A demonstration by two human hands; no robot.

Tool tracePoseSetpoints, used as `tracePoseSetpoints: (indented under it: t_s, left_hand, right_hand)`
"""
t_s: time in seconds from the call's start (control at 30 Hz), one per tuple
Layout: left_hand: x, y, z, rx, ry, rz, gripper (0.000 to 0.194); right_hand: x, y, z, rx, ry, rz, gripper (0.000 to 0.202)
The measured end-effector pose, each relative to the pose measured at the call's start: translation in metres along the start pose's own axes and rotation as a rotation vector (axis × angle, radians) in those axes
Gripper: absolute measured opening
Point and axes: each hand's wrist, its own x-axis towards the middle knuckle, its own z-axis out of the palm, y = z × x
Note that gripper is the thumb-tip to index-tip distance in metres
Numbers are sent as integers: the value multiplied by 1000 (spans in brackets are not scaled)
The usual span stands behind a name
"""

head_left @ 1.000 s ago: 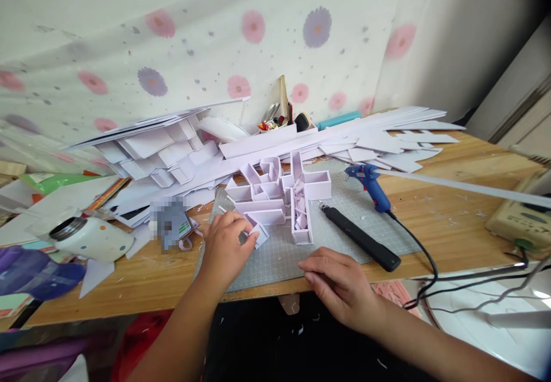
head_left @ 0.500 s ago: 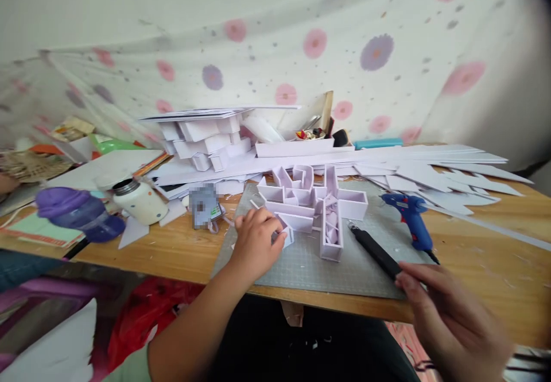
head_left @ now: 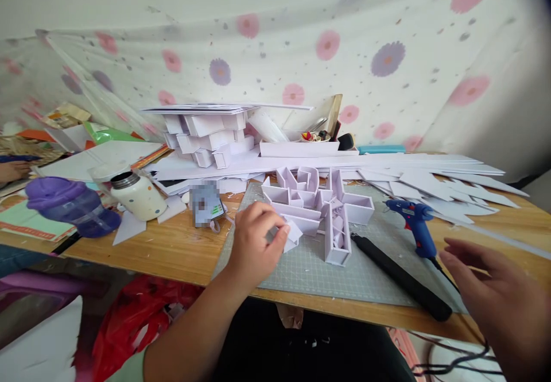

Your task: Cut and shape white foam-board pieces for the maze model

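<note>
My left hand (head_left: 257, 238) is closed around a small white foam-board piece (head_left: 294, 234), low over the front of the cutting mat. Just beyond it stands a white foam-board model (head_left: 301, 209) with open-topped compartments; scraps fill its front box (head_left: 338, 232). My right hand (head_left: 486, 276), slightly blurred, is at the table's right front with fingers stretched out and nothing seen in them. To its left lies a long black tool (head_left: 400, 276) with a small metal tip, across the mat. A blue glue gun (head_left: 415, 224) rests beyond my right hand, its cord trailing toward me.
The grey cutting mat (head_left: 275, 276) lies under the model. Stacked white boards (head_left: 408, 164) and a larger white model (head_left: 210, 141) line the back. Left stand a spotted bottle (head_left: 140, 198) and a purple cup (head_left: 71, 207). Another person's hand (head_left: 15, 170) shows at far left.
My right hand has let go of the black tool and moved right, leaving it on the mat. My left hand has lifted and turned the small foam-board piece slightly.
</note>
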Motion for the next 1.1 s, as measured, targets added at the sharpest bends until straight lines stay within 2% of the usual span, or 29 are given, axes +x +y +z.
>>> tracePoseSetpoints:
  t_s: [0.07,0.2,0.27,0.43,0.53,0.6,0.67,0.73,0.77,0.8,0.9,1.0,1.1]
  left_hand:
    - [1,-2,-3,-218,80,-77,13]
    - [-3,-11,3,-646,161,-406,12]
    - [-6,-14,7,-737,166,-493,12]
    - [-10,-11,7,-772,172,-546,16]
    - [-12,-11,4,-762,163,-572,18]
    - [-14,-14,0,-720,150,-574,19]
    - [-19,-22,-8,-640,135,-571,18]
    - [-24,-33,-22,-529,117,-574,18]
    - [-27,-40,-29,-470,99,-577,19]
    - [-30,-46,-37,-415,74,-584,20]
    - [-39,-60,-52,-269,-98,-602,23]
    - [-44,-67,-51,-130,-257,-586,26]
    - [-42,-70,-40,25,-323,-553,26]
  right_hand:
    - [15,0,1,-54,-92,90,41]
    - [41,0,12,-130,-259,51,62]
    - [49,0,17,-141,-305,53,66]
    - [53,3,13,-158,-294,87,67]
    - [39,3,2,-250,-183,84,49]
    - [21,-4,-5,-267,-3,21,36]
    - [0,-20,-11,-166,220,-107,30]
    - [-21,-43,-12,40,261,-287,17]
    - [-31,-55,-10,185,234,-393,9]
    - [-39,-67,-7,288,148,-482,2]
    - [-60,-97,10,497,-193,-756,14]
    - [-72,-116,25,564,-438,-841,15]
    - [-76,-123,34,586,-532,-861,13]
